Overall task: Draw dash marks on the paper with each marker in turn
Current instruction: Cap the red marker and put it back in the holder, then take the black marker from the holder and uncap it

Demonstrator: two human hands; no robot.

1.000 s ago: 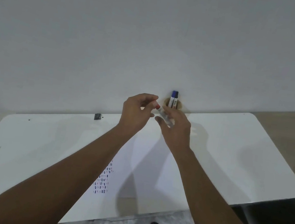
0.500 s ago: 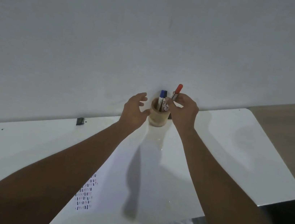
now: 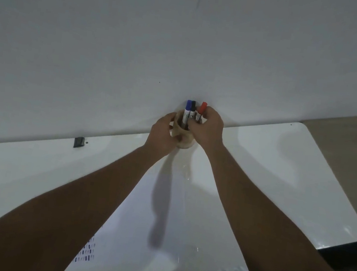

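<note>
Both arms reach far across the white counter [image 3: 282,173] to the wooden cup [image 3: 183,139] standing against the wall. The left hand [image 3: 161,133] wraps the cup's side, gripping it. The right hand [image 3: 207,128] pinches the red marker [image 3: 201,111], which stands in the cup with its cap up. Blue marker [image 3: 186,111] and black marker [image 3: 192,111] stand upright beside it in the same cup. The paper [image 3: 147,234] lies near the front edge, dash marks [image 3: 87,249] showing by the left forearm.
</note>
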